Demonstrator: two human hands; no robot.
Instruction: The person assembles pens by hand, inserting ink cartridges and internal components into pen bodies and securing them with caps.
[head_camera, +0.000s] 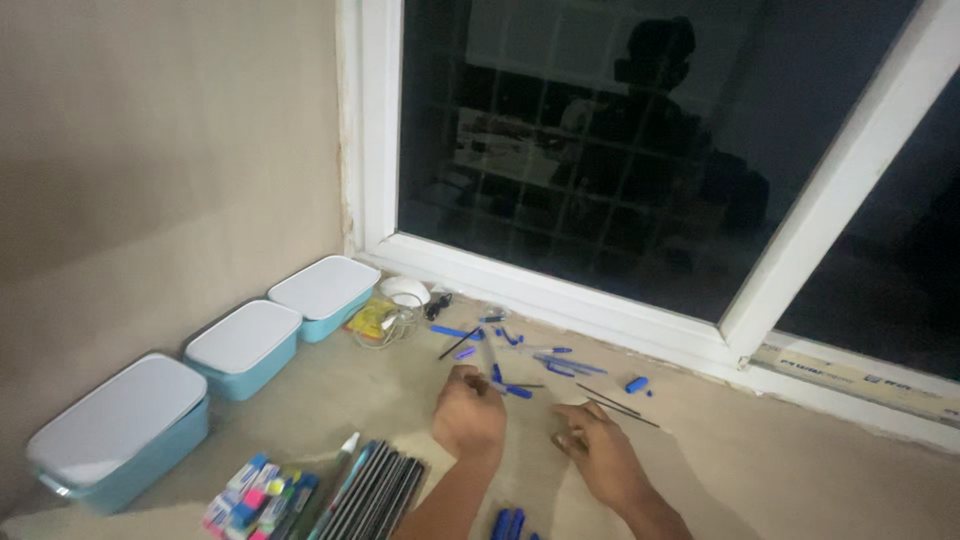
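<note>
Head view looked down at a beige worktop (780, 470) set against a wall and a dark window (640, 150) with a white frame.

Left hand (468, 415) sat near the middle of the worktop, closed into a loose fist around a thin clear pen barrel (487, 352) that stuck up and away toward the window edge. Right hand (598, 450) rested just beside it to the right, palm down, fingers (572, 411) partly curled and spread over the surface; could not tell whether it pinched anything.

Scattered blue pen parts (545, 360) lay between the hands and the window edge: caps, barrels, short pieces. Two thin dark refills (622, 405) lay just beyond the right hand, and one blue cap (636, 384) sat past them, closer to the window. More blue pens (508, 524) lay at the near edge between the forearms.

Along the left wall edge stood three light blue boxes with white lids (245, 348), in a row from the near left corner to the window corner. A small clear cup (388, 320) sat beside the farthest box. At the near edge left of the left arm: a row of dark pencils (375, 490) and a cluster of colourful erasers (258, 495).
</note>
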